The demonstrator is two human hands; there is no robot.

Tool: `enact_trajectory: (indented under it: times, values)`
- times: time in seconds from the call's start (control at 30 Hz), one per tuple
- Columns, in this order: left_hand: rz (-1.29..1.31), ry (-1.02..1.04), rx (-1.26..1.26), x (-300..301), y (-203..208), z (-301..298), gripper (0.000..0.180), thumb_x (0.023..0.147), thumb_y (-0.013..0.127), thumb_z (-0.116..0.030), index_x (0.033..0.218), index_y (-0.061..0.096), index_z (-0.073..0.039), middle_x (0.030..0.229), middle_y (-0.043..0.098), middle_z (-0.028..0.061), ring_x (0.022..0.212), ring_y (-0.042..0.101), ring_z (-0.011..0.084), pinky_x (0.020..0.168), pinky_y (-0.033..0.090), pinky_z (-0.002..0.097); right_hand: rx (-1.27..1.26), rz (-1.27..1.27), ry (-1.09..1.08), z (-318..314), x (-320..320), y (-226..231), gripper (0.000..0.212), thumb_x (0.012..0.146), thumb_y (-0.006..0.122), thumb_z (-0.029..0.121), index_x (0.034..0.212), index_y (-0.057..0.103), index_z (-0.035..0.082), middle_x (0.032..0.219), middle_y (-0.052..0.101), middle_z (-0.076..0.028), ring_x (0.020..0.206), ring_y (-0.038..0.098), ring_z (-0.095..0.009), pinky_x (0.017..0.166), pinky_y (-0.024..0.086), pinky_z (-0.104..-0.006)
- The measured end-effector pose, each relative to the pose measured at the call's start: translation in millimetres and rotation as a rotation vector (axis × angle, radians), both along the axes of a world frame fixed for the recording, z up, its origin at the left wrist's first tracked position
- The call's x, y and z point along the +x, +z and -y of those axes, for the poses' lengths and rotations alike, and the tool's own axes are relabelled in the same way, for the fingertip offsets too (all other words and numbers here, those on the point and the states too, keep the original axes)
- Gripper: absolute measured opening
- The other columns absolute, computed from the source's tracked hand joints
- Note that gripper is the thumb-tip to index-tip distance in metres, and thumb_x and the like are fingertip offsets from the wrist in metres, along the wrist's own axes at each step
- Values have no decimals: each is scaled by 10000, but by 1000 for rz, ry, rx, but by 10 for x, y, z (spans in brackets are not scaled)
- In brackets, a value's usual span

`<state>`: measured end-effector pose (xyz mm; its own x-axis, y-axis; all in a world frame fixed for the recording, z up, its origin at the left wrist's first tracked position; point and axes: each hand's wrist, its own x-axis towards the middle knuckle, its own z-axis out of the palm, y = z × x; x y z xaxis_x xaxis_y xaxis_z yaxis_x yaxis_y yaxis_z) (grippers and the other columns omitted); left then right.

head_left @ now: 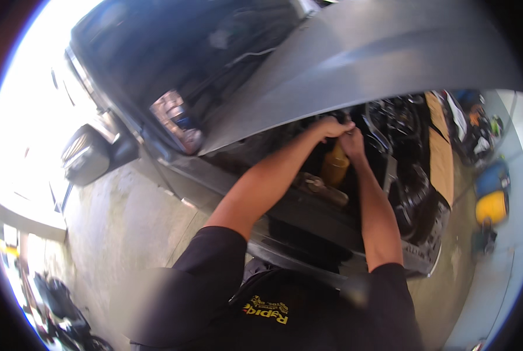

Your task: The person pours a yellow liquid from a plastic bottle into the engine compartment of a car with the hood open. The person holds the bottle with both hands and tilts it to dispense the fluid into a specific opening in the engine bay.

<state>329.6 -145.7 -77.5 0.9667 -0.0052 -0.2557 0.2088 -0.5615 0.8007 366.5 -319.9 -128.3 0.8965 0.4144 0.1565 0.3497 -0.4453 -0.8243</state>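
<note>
Both my arms reach under the raised hood [355, 64] of a dark grey vehicle, into its engine bay. My left hand [330, 127] and my right hand [351, 141] meet there, fingers closed and almost touching. What they grip is small and dark, too blurred to name. Just below them stands an amber, bottle-like container [334, 168]; whether my right hand touches its top I cannot tell. Nearer to me, a brownish cylindrical part [326, 191] lies across the bay. Dark hoses and engine parts [393, 120] sit to the right of my hands.
The fender [273, 205] runs between my body and the bay. A tan strip [440, 146] lies along the vehicle's front. To the left are the side mirror [86, 155] and windshield [179, 52]. A yellow container [491, 207] and other items stand by the right wall.
</note>
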Motion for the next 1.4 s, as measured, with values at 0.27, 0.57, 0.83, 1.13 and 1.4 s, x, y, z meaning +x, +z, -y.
enact_trajectory:
  times: [0.27, 0.57, 0.83, 1.13, 1.4]
  values:
    - [-1, -62, -66, -13, 134, 140, 1095, 977, 617, -868, 1265, 735, 182, 1165, 773, 300, 899, 811, 395, 702, 687, 439, -131, 43, -223, 24, -117, 160, 424, 966, 743, 373, 1125, 783, -18, 1116, 785, -331, 1134, 754, -515, 911, 592, -561]
    - [28, -52, -76, -70, 101, 140, 1083, 980, 626, -857, 1201, 748, 196, 1118, 784, 306, 884, 828, 386, 728, 688, 419, -153, -21, -227, -4, -218, 278, 478, 976, 715, 425, 1130, 774, -24, 1117, 777, -340, 1139, 746, -515, 932, 586, -575]
    - [69, -51, -72, 50, -170, -155, 1128, 950, 620, -892, 1115, 748, 216, 980, 795, 273, 782, 825, 366, 653, 664, 417, -246, 64, -170, -251, -207, 248, 428, 976, 727, 401, 1124, 779, 3, 1098, 795, -311, 1134, 764, -493, 919, 593, -569]
    - [47, -82, 99, -17, 184, 138, 1078, 1007, 560, -849, 1312, 721, 173, 1353, 731, 330, 769, 814, 382, 628, 667, 449, -45, 450, -93, 108, 358, -466, 436, 991, 734, 391, 1150, 758, -14, 1075, 793, -315, 1108, 776, -493, 877, 595, -538]
    - [64, -81, 164, 108, 42, 164, 1023, 1052, 509, -829, 1154, 781, 152, 1063, 795, 288, 674, 770, 348, 670, 634, 477, -62, 467, -101, 90, 299, -478, 437, 987, 727, 375, 1147, 760, -31, 1086, 787, -331, 1123, 765, -514, 885, 590, -559]
